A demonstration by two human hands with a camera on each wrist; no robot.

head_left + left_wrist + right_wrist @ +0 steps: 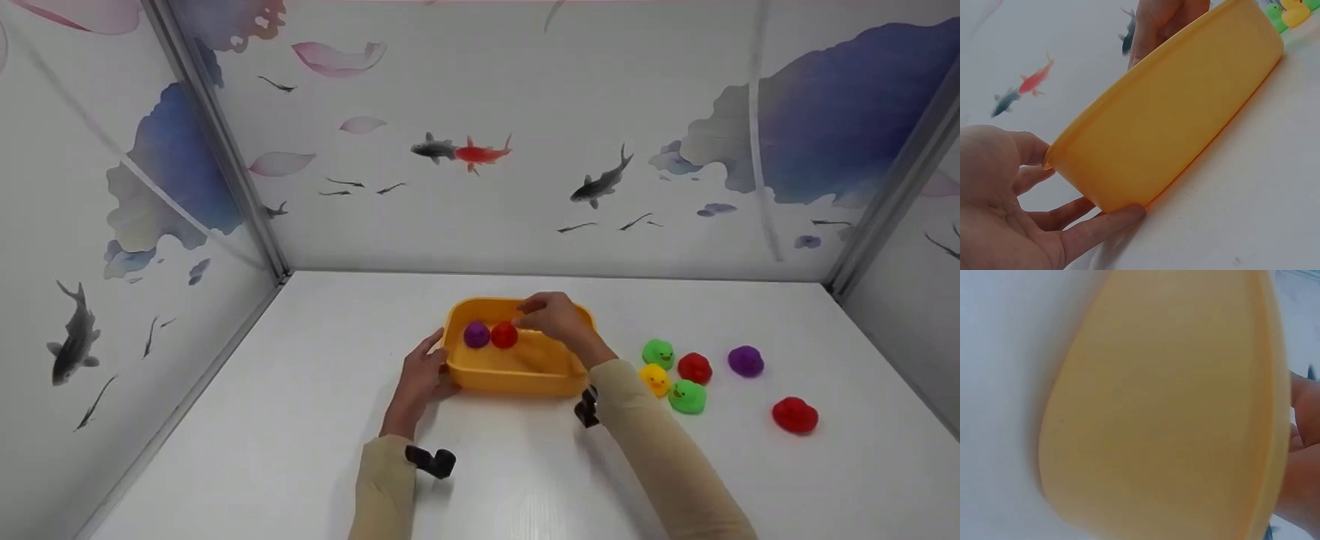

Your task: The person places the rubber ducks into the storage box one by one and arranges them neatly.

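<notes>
A yellow-orange plastic basin [517, 382] stands on the white table. Inside it, toward the left end, a purple rubber duck [476, 334] and a red rubber duck [504, 335] lie side by side. My left hand [420, 375] holds the basin's left end; in the left wrist view its fingers [1030, 147] meet the rim and the thumb [1109, 222] lies along the lower edge. Over the basin reaches my right hand [559, 319], loosely bent, fingertips close to the red duck and nothing visible between them. The basin wall partly hides this hand in the right wrist view.
Right of the basin, a group of rubber ducks holds a yellow one [655, 380], a red one [695, 368] and green ones [688, 397]. Farther right lie a purple duck [746, 361] and a red duck [795, 415]. Printed panels [510, 225] wall the table's back and sides.
</notes>
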